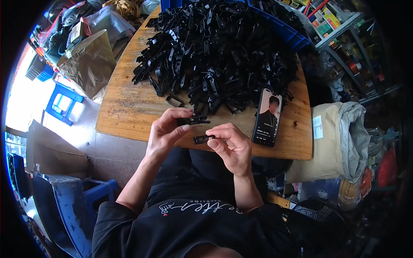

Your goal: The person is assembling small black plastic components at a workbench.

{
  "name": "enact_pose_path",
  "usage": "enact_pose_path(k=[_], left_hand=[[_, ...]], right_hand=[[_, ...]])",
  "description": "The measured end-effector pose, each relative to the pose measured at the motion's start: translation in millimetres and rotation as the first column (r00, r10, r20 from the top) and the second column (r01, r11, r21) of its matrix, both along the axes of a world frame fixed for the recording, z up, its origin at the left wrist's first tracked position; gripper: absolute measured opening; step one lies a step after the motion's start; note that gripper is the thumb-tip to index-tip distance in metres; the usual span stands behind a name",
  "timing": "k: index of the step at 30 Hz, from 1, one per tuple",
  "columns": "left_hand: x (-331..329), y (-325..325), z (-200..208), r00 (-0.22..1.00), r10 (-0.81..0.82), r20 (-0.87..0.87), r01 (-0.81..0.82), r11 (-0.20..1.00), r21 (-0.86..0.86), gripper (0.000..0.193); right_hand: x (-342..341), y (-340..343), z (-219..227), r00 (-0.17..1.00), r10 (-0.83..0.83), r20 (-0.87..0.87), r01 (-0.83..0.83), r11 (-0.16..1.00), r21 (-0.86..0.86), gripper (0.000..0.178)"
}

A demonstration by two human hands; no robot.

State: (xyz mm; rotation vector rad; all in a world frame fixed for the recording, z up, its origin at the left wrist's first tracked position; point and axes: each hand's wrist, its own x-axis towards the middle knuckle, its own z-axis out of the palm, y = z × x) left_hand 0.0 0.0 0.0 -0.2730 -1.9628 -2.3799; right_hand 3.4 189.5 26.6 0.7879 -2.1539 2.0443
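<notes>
Logging hands first: what's the left one on?

Left hand (pixel 168 127), thumb and fingers clamped on a far black piece (pixel 198 119). Narrow, sticking out to the right from the grip. Part of it is under the fingers.

Right?

Right hand (pixel 232 145), fingertips and thumb pinched on a near black piece (pixel 201 139). That one points left, and there's what looks like a round opening in it.

Pieces joined or apart?

Apart. Near each other, small gap, the left hand's piece farther from the body. Both over the near edge of the wooden table (pixel 122 99).

Surface contents, quick.

Big heap of black parts (pixel 215 56) over the far side and middle, tangled, too dense to count. One loose frame-like part (pixel 180 104) at the heap's near edge, just beyond the left hand.

Phone?

Yes, phone (pixel 267 118) on the right, screen lit, a person in dark clothing on it. Lies just beside the heap, tilted a bit.

Surroundings?

Blue crate (pixel 279 25) at the far right, beside the heap. Beige sack (pixel 323 148) with a white label, right of the table. Blue stool (pixel 75 97) on the floor, left. Person wears a black shirt (pixel 185 228), white lettering across it.
</notes>
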Motion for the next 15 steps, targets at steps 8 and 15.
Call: enact_pose_path(k=[8, 15], left_hand=[[7.5, 17.9, 9.6, 0.964, -0.085, 0.251, 0.028, 0.975, 0.221, 0.034], [9.5, 16.4, 13.4, 0.950, -0.167, 0.265, 0.142, 0.984, 0.110, 0.039]], right_hand=[[-2.4, -2.3, -0.9, 0.961, -0.275, -0.011, 0.275, 0.955, 0.110, 0.015], [-12.4, 2.3, 2.5, 0.928, -0.365, -0.070, 0.372, 0.905, 0.206, 0.015]])
